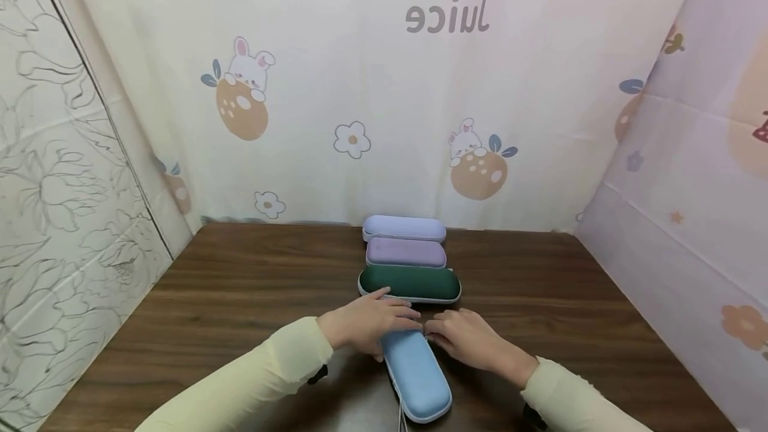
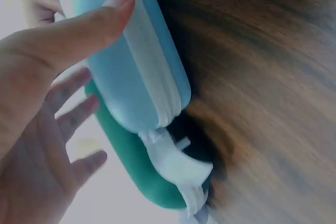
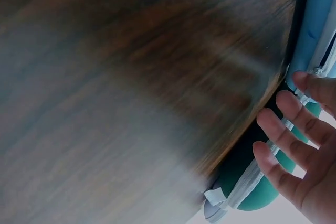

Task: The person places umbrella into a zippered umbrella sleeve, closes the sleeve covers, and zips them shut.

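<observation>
On the wooden table [image 1: 240, 299] four cases fill the middle lane. The blue case [image 1: 417, 372] lies lengthwise at 6 o'clock, its far end under the left hand [image 1: 366, 325] and right hand [image 1: 468, 339], which close the gap to the green case [image 1: 411, 283] just beyond. Behind it the purple case [image 1: 406, 253] and the lavender case [image 1: 404, 227] sit close together, the last near the curtain [image 1: 384, 119] at 12 o'clock. Bare tabletop lies wide at 9 and 3 o'clock, bounded by the floral sheet [image 1: 66, 219] and the pink sheet [image 1: 684, 239].
</observation>
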Demonstrator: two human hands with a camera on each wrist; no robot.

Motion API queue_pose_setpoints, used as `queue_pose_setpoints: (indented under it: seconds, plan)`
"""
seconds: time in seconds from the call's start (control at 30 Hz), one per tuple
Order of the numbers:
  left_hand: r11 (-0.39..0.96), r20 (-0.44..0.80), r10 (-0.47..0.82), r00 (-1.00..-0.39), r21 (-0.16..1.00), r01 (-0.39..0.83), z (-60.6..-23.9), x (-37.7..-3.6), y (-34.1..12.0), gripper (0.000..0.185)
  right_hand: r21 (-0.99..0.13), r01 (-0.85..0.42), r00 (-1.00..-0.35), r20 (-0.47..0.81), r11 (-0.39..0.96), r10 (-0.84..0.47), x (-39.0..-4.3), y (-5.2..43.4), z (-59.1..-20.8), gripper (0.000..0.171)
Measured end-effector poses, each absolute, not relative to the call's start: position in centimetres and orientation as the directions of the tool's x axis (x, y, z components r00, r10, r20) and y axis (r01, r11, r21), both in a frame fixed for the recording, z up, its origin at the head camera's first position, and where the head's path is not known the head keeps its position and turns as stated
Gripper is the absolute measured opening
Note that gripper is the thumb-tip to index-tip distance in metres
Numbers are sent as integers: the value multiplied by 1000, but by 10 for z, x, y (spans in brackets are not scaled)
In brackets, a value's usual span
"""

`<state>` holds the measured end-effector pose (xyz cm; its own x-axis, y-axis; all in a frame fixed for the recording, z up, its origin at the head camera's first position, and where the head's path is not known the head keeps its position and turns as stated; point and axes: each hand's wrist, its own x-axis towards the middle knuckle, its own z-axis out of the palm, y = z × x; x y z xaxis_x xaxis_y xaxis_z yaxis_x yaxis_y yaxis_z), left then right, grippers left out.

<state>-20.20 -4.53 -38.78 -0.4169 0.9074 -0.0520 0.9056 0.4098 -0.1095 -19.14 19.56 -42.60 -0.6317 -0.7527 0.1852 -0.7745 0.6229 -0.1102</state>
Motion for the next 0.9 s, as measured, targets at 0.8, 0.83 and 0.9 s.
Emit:
queue_pose_setpoints:
  seconds: [0.8, 0.83, 0.9]
  plan:
    - [464, 140, 885, -443, -218, 858, -402, -197, -51, 66, 50, -850, -496, 258, 524, -829, -175, 240, -425, 19]
    - [468, 149, 883, -444, -234, 852, -403, -195, -52, 66, 42, -848, -500, 266, 528, -824, -174, 242, -425, 20]
    - [476, 165, 879, -447, -256, 841, -404, -192, -52, 67, 29, -843, -510, 278, 537, -814, -173, 245, -425, 21]
